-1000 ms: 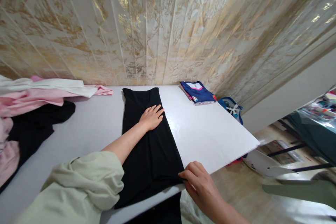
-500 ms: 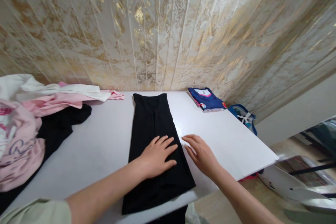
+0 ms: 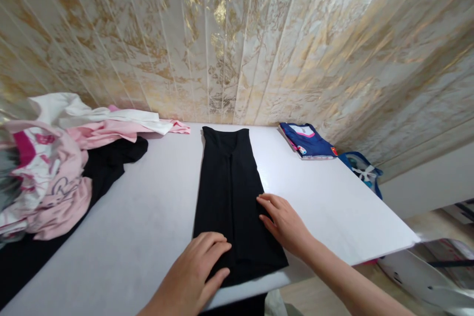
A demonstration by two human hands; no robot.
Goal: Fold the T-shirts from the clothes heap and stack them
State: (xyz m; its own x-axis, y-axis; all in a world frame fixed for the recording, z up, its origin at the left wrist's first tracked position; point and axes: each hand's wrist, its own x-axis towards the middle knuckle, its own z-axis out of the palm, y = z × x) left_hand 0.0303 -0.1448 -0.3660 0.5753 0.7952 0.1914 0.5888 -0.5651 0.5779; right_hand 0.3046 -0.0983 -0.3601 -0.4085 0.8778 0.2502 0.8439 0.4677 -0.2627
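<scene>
A long black garment [image 3: 229, 192], folded into a narrow strip, lies lengthwise down the middle of the white table [image 3: 148, 217], its near end hanging over the front edge. My left hand [image 3: 196, 271] lies flat on the strip's near left corner, fingers stretched out. My right hand [image 3: 283, 222] rests flat at the strip's right edge, fingers spread and pointing left onto the cloth. Neither hand grips anything.
A heap of pink, white and black clothes [image 3: 55, 168] covers the table's left side. A folded blue garment [image 3: 307, 140] lies at the far right by the gold-veined wall. A blue bag [image 3: 365, 173] sits past the table's right edge, a white object [image 3: 425, 276] on the floor.
My left hand slid back along the black strip from its middle to its near end. My right hand left the near corner and now lies flat on the right edge.
</scene>
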